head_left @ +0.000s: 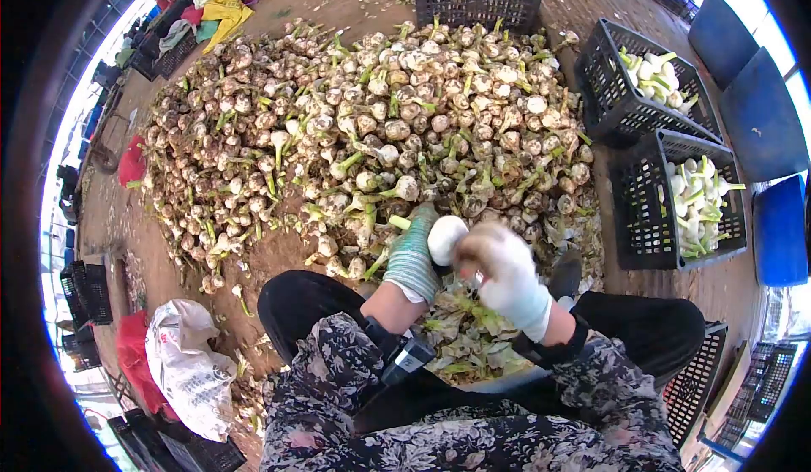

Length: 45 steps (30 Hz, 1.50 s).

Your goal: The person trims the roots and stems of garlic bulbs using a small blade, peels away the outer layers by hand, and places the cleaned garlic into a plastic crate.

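My left hand, in a green-and-white striped glove, is closed around a garlic bulb. The bulb looks white and clean, and a cut green stem sticks out on the far side of the hand. Just to the right, my right hand wears a whitish glove with soiled fingers. Its fingers are curled and blurred close to the bulb, with a small reddish bit showing at them; what they hold is not clear. Beyond both hands spreads a large heap of dirty garlic. Peeled leaves and skins lie below, between my knees.
At the right stand two black crates, one behind the other, both holding cleaned garlic. Another black crate is behind the heap. A white sack lies at the lower left. Blue panels line the right side.
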{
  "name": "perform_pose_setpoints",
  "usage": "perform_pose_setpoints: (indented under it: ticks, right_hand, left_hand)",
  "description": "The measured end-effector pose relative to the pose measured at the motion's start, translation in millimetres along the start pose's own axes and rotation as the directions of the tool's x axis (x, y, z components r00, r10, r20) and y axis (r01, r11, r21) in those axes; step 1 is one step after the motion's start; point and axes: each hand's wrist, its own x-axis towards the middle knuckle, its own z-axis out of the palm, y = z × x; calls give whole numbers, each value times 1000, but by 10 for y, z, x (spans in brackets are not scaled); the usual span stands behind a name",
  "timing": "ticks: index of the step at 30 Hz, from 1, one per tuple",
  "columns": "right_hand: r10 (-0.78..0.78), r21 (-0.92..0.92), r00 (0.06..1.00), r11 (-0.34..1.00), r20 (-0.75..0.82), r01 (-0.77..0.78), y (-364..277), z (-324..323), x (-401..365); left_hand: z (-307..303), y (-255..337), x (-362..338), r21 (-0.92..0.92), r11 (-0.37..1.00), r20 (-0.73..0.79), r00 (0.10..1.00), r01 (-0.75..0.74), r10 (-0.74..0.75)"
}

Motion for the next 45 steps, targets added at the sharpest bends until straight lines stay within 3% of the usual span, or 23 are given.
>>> perform_pose_setpoints:
  ticks: [2, 5, 9, 11, 14, 15, 18, 19, 20, 22, 24, 25, 26, 27, 31, 32, 33, 36, 39, 41, 43, 44, 45]
  right_hand:
    - [92, -177, 915, 984, 393, -23, 44, 155, -333]
    - [614, -615, 384, 776, 690, -136, 95, -48, -373]
    - [319, -204, 938, 935, 133, -289, 119, -249, -173]
    - [326, 521, 945, 810, -19, -269, 213, -8, -127]
    - [578, 753, 776, 387, 252, -532, 99, -17, -82]
    - [536, 691, 820, 517, 199, -506, 342, -60, -100]
    - [544, 995, 838, -95, 38, 16, 949, -656, 26]
    - [490, 782, 872, -543, 0, 306, 964, -989, 211]
    - [445, 954, 847, 68, -291, 291, 904, -1125, 298]
    - [328, 896, 935, 443, -134, -27, 1365, -869, 227]
    - [545, 289, 812, 759, 209, -583, 1719, -201, 6]
    - [711, 688, 610, 247, 350, -683, 1318, 240, 73]
    - [517, 20, 810, 839, 276, -543, 1221, 558, -9]
    - [484, -275, 819, 869, 307, -411, 1230, 896, -109]
    - [701, 217, 712, 698, -16, -682, 1393, 1028, 44]
    - [774, 492, 603, 455, 193, -742, 1369, 791, 161]
    - [574, 611, 817, 626, 62, -485, 1245, 587, 228]
    - [405, 720, 875, 520, 265, -459, 474, -207, 517]
    - [257, 693, 927, 615, 274, -376, 337, -461, 440]
    - [338, 894, 915, 304, 222, -329, 239, -476, 297]
    - [535, 881, 828, 293, 172, -372, 352, -221, 27]
    - [595, 959, 772, 6, 223, -282, 240, -125, -41]
    - [362, 661, 930, 714, -62, -234, 251, -23, -20]
  left_hand:
    - [242, 183, -240, 24, 1000, -116, 993, 3, -1]
    - [184, 256, -151, 65, 996, -85, 994, -61, 67]
    - [231, 66, -181, 246, 959, -164, 969, -140, 184]
    - [325, 12, -319, 629, 771, -160, 953, -103, 258]
    - [345, -72, -303, 547, 834, -144, 973, -75, 182]
    - [246, -62, -296, 359, 930, -58, 993, -77, 105]
    - [313, 267, -351, 312, 925, -46, 969, -216, 242]
    - [285, 397, -370, 282, 908, -28, 944, -309, 330]
    - [286, 516, -396, 219, 932, -52, 950, -290, 308]
    - [271, 634, -391, 175, 935, -137, 933, -309, 334]
    - [243, 666, -380, 159, 929, -201, 910, -334, 362]
    - [199, 671, -357, 182, 926, -182, 914, -331, 363]
    - [164, 673, -340, 208, 922, -162, 918, -327, 363]
    - [156, 657, -331, 242, 902, -160, 902, -358, 401]
    - [104, 596, -307, 338, 906, -213, 918, -253, 336]
    - [1, 556, -275, 405, 880, -174, 924, -248, 340]
    - [-53, 535, -246, 467, 847, -124, 930, -254, 347]
    - [137, 502, -381, 370, 917, -258, 965, 149, -53]
    - [188, 324, -523, 160, 958, 277, 920, 239, -276]
    - [218, 306, -548, 170, 961, 368, 891, 217, -267]
    - [273, 335, -544, 535, 767, 444, 890, -355, 102]
    - [341, 282, -641, 603, 665, 395, 889, -441, 232]
    - [330, 199, -647, 602, 664, 398, 887, -444, 232]
